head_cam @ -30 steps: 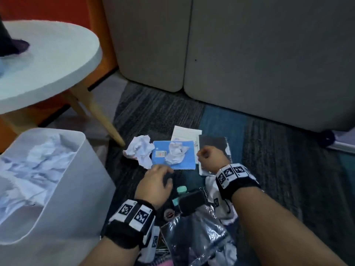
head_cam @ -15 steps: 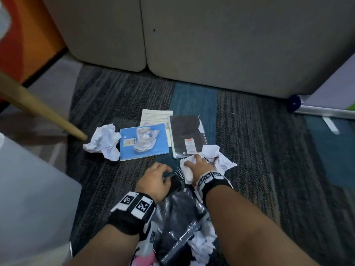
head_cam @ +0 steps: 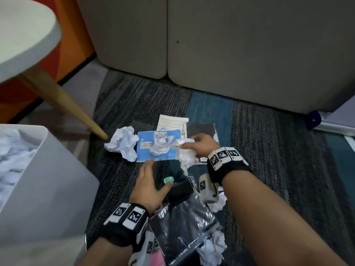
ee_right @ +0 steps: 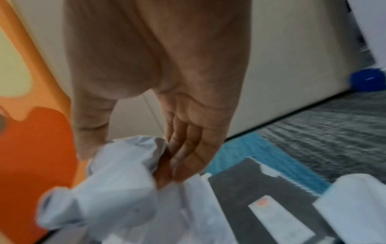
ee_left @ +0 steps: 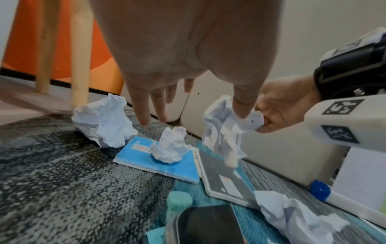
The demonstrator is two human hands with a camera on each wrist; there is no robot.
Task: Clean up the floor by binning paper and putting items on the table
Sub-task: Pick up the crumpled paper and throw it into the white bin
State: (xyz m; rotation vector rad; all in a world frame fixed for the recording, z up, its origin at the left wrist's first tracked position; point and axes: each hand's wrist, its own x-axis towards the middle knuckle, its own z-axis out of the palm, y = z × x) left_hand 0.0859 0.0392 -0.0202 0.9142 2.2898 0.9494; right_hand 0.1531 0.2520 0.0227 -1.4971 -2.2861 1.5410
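My right hand pinches a crumpled white paper and holds it off the carpet above a dark notebook. My left hand hovers open over the floor, fingers spread, just short of a blue spiral notebook. A small paper ball lies on that notebook. A bigger paper ball lies left of it. The white bin at the left holds crumpled paper.
A round white table with wooden legs stands at the upper left. A printed sheet, a mint-capped object, a black case, a clear plastic sleeve and more crumpled paper lie near me. Grey cabinets close off the back.
My right hand has lifted the crumpled paper off the carpet and carried it left over the dark notebook. My left hand has opened and spread. The head view has swung left, showing bin and table again.
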